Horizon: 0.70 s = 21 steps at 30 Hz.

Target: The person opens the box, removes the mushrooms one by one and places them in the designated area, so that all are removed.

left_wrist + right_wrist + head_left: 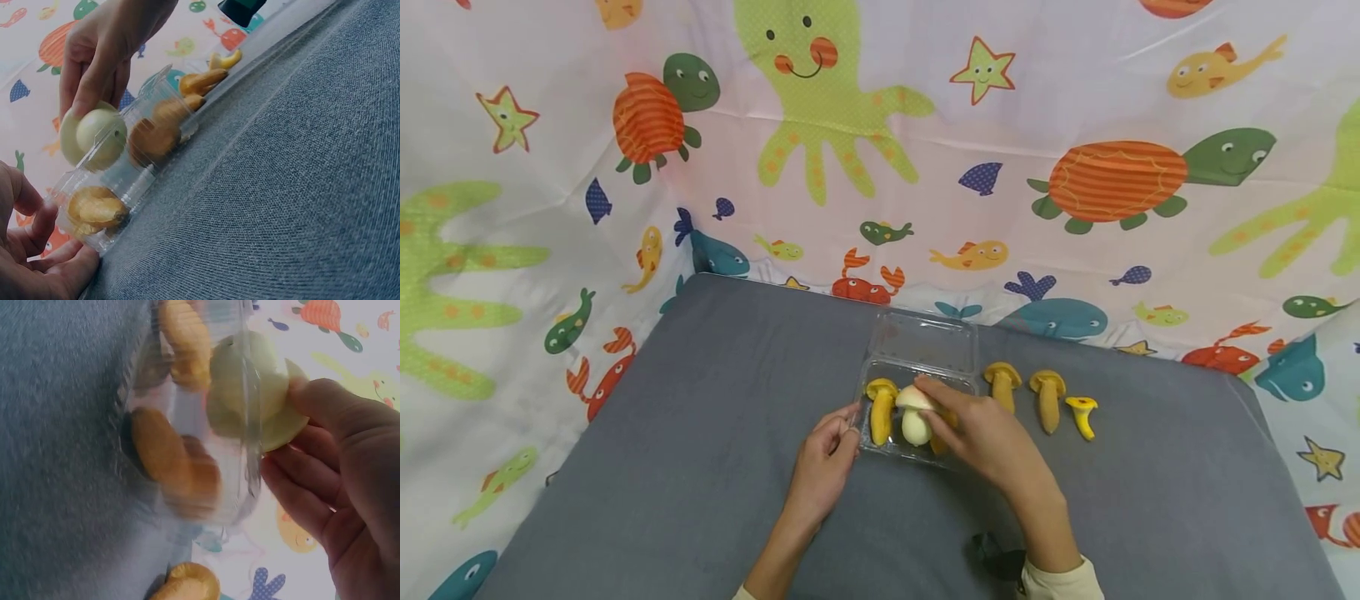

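In the head view my right hand holds a pale cream toy mushroom by its cap, with thumb and fingers on either side. The mushroom's rounded stem points down into an open clear plastic clamshell box. The left hand pinches the box's left edge, also seen in the left wrist view. A yellow-brown mushroom lies at the left inside the box. Another brown mushroom lies in its right part, mostly hidden by my right hand in the head view.
Right of the box lie two brown mushrooms and a small yellow trumpet-shaped mushroom. The box's hinged lid lies folded back. Beside my right wrist is a dark object. Sea-animal-patterned cloth borders the grey table.
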### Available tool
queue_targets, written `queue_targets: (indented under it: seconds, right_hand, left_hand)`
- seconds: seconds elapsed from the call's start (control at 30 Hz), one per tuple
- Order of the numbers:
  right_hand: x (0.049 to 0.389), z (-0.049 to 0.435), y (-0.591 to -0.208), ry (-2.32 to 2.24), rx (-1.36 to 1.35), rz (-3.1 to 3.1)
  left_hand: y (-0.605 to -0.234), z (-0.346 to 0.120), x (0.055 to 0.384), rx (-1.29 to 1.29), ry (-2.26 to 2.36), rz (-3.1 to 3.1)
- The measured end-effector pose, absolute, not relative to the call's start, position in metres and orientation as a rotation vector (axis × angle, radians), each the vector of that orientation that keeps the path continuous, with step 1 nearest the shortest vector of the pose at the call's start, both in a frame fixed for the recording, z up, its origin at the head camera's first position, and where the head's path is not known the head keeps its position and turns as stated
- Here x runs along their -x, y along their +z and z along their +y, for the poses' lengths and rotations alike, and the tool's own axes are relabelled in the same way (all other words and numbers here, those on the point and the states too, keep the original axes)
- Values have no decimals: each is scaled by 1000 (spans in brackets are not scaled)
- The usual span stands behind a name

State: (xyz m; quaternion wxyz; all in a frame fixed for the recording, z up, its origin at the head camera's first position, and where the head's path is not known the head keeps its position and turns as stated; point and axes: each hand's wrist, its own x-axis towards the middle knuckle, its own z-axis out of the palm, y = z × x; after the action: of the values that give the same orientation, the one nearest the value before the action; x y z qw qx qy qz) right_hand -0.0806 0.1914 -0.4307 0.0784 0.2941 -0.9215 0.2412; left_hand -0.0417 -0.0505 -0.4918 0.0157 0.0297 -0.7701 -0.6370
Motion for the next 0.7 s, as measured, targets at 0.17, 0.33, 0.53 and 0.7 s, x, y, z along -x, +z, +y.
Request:
queue_targets:
  seconds: [0.17, 0.33, 0.53, 0.7]
  right_hand:
    - [78, 199, -425, 740, -869, -2700]
    - [76, 208, -422, 753, -847, -2651]
    - [74, 216, -420, 703, -837, -2596]
    - [72, 224, -418, 711, -818, -2574]
  left_hand:
    - [-492, -51, 41, -102, -1974, -2399]
    - [-491, -51, 41, -93, -1995, -2382]
    - [-491, -50, 40, -86, -1995, -2375]
    - [-491, -50, 40, -73, -1987, -2374]
